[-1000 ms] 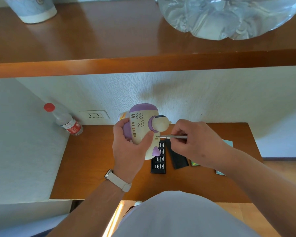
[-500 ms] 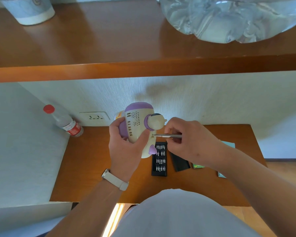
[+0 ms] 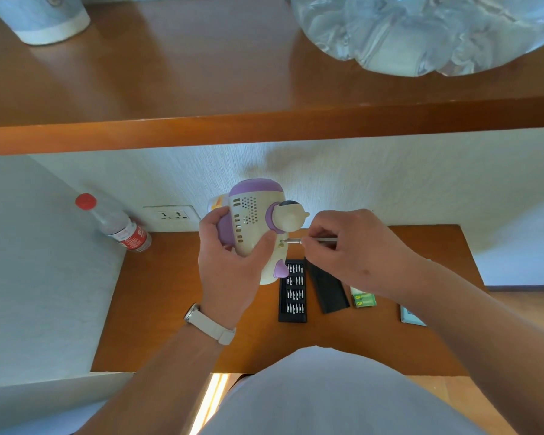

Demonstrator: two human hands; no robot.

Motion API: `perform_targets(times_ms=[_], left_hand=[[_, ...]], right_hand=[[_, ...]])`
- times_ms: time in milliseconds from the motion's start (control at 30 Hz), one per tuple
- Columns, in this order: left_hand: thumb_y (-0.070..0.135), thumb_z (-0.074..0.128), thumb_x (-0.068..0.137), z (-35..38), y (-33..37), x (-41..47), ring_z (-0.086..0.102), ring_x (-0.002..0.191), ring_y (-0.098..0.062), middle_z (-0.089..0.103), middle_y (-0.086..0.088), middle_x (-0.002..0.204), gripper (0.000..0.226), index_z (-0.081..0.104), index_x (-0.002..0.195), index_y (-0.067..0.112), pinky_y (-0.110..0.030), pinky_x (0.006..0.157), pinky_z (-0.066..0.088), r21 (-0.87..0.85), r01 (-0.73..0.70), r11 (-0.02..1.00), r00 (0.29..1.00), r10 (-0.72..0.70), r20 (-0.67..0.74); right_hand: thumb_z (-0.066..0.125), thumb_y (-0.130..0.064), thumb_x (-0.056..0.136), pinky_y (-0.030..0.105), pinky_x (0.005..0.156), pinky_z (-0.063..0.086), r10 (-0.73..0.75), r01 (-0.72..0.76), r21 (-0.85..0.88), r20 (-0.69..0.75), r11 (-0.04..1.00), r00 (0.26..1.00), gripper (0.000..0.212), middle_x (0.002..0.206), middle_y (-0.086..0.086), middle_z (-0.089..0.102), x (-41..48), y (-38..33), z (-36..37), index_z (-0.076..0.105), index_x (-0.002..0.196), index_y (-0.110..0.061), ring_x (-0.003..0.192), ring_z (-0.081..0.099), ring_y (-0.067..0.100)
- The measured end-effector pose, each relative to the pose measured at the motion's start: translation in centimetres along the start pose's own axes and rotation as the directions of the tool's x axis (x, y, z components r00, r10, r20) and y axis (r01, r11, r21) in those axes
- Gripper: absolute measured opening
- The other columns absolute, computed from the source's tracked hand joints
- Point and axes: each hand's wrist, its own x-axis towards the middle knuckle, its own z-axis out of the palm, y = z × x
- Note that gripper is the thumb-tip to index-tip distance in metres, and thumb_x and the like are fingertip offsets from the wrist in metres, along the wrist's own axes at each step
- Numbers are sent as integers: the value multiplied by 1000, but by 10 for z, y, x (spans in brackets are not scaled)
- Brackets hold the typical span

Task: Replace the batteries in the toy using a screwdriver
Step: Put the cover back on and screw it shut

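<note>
1. The toy [image 3: 258,227], cream with purple parts, is held in the air above the worktop [image 3: 170,293], in front of the wall.
2. The toy is gripped by the left hand [image 3: 230,265]; its fingers are wrapped around the body, with the thumb pressed against the side near the screw hole.
3. The screwdriver [image 3: 314,241] is held level by the right hand [image 3: 355,255], its fingers pinched together on the thin metal shaft.
4. The tip of the screwdriver is set against a small hole in the lower side of the toy.
5. A black tray of screwdriver bits [image 3: 293,291] lies on the worktop just below the toy, with a black lid [image 3: 328,288] beside it to the right.
6. A green pack of batteries [image 3: 363,299] is seen next to the lid, partly covered by the right forearm.
7. A clear bottle [image 3: 120,227] with a red cap and red label leans in the left corner, near a wall socket [image 3: 171,215].
8. A pale watch [image 3: 209,323] is worn on the left wrist.
9. A wooden shelf [image 3: 201,89] runs above, carrying a cup [image 3: 41,17] at the left and a clear plastic bag [image 3: 427,29] at the right.
</note>
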Motion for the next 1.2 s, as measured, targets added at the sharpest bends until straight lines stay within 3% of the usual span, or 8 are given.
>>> perform_targets(times_ms=[67,233,333,433,600,800,1000,1200], left_hand=[[33,85,71,-1,0,0,63,99,5,57,38,101,63,42,114,48,-15,63,56,0,-3,1000,1000,3,-1],[31,86,72,-1,0,-1,63,100,2,59,29,105,63,43,115,46,-15,64,57,-13,-11,1000,1000,10,-11],[28,86,74,-2,1,-2,62,99,7,57,37,102,63,41,111,51,-13,63,55,2,-26,1000,1000,26,-6],[25,86,75,-3,3,-1,60,99,11,55,43,99,63,40,112,49,-12,64,55,10,-29,1000,1000,29,0],[22,85,75,-4,5,-1,59,100,13,53,45,98,64,42,121,32,-10,64,54,16,-55,998,998,55,-2],[25,86,74,-8,9,-5,62,101,7,57,35,102,64,43,121,34,-14,65,56,1,-42,999,999,42,-4],[26,86,74,-15,9,-7,61,100,9,55,42,100,64,42,119,38,-14,64,56,8,-40,999,999,40,-5],[27,86,73,-21,7,-6,60,100,11,57,36,102,63,41,113,46,-13,63,56,10,-20,1000,1000,20,-14]], right_hand=[[52,-48,81,19,54,50,6,-7,51,24,999,1000,19,66,-10,61,-1,0,-1,56,91,-32,64,61,9],[62,-25,88,16,55,47,-61,59,52,30,997,998,15,61,-12,55,-4,0,-3,50,89,-33,61,56,2],[60,-31,87,17,51,46,-46,45,46,22,998,999,6,65,-11,59,-5,-3,-4,54,89,-31,60,56,5],[56,-39,83,17,50,46,-30,29,34,13,999,999,12,67,-10,62,-6,-4,-6,58,88,-28,66,59,6],[55,-44,86,21,59,48,-22,23,22,-30,1000,999,18,65,-9,61,-6,-7,-9,61,82,-27,72,58,5],[64,-26,85,26,56,50,-94,96,89,-29,991,995,10,62,-10,58,-10,-12,-12,56,91,-27,61,57,11],[62,-20,87,18,53,45,-112,110,59,22,992,993,17,63,-12,55,-11,-18,-9,51,85,-34,59,53,6],[59,-32,91,12,57,44,-73,73,0,30,997,997,3,68,-11,60,-10,-22,-1,58,92,-29,66,57,0]])
